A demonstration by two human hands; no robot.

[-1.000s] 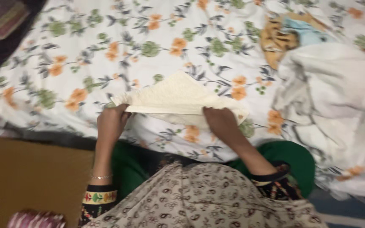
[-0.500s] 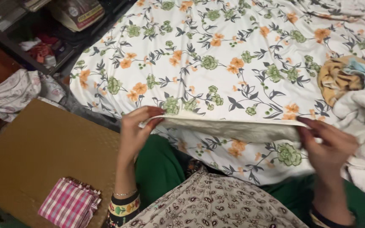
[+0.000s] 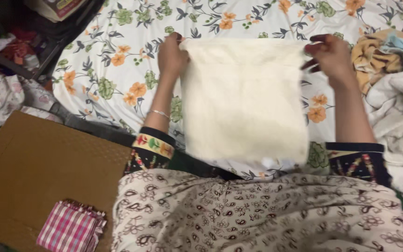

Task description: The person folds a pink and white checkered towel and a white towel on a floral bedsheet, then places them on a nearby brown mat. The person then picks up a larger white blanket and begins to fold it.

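While I watched, both hands pinched the cloth [image 3: 243,98] by its top corners. Left hand [image 3: 172,56] and right hand [image 3: 332,55] held it spread over the bed [image 3: 117,70].

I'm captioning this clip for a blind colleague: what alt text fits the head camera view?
Two bare hands, left hand and right hand, hold the top corners of a cream cloth spread over a floral bedsheet. A folded pink checked cloth lies on a brown cardboard sheet at lower left.
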